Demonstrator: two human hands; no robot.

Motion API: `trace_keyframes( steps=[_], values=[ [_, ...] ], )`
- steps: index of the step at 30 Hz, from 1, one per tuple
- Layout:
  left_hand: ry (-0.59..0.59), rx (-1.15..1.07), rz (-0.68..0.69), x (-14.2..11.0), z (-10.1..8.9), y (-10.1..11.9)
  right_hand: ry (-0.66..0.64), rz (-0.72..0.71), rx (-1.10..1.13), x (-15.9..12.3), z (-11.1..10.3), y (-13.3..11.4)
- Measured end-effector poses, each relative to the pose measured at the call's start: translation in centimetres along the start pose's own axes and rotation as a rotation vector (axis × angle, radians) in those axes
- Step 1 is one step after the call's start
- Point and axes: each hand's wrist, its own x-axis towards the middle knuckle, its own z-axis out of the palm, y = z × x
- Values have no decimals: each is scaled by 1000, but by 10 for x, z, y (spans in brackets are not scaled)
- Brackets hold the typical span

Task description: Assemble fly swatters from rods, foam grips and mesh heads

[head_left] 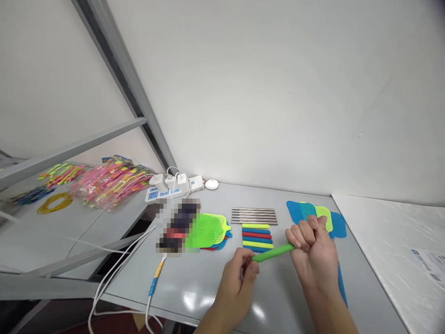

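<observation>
A green tube-shaped handle (274,253) spans the space between my two hands, over the front of the grey table. My left hand (238,278) pinches its left end between thumb and fingers. Around the right end my right hand (314,246) is closed in a fist; what lies inside the fist is hidden. Just behind are a row of yellow, blue and red handles (257,235) and several thin metal rods (253,216). Perforated fly swatter heads (208,229) lie stacked to the left. More blue and yellow swatter heads (339,223) lie partly behind my right hand.
A blurred-out phone-like object (179,227) with a charging cable (155,278) lies left of the swatter heads. A power strip (163,192) with plugs and a white round device (212,184) sit near the wall. Bagged colourful items (111,183) lie on the left shelf, behind a metal frame.
</observation>
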Motion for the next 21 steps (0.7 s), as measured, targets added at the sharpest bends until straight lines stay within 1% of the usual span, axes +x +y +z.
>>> trace_keyframes(
  steps=[2,7,9,11,13,15,17,19,20,21],
  values=[
    [-4,26,28,3,-1,4,8,-4,13,2,-4,0],
    [5,117,197,9,-2,11,16,3,59,-1,-6,0],
    [10,131,246,10,-4,12,-5,25,73,-2,-8,-2],
    [36,135,299,9,-10,12,-57,60,14,-4,-14,-3],
    [94,107,333,9,-16,11,-124,78,-174,-6,-24,-6],
    [173,48,325,8,-20,8,-210,85,-490,-9,-36,-10],
    [278,-31,291,10,-23,6,-343,119,-811,-14,-44,-14],
    [398,-106,266,13,-26,5,-521,160,-1074,-20,-44,-17],
    [439,-123,254,15,-28,6,-604,165,-1179,-24,-40,-18],
    [455,-122,238,17,-30,9,-673,153,-1271,-27,-35,-18]
  ],
)
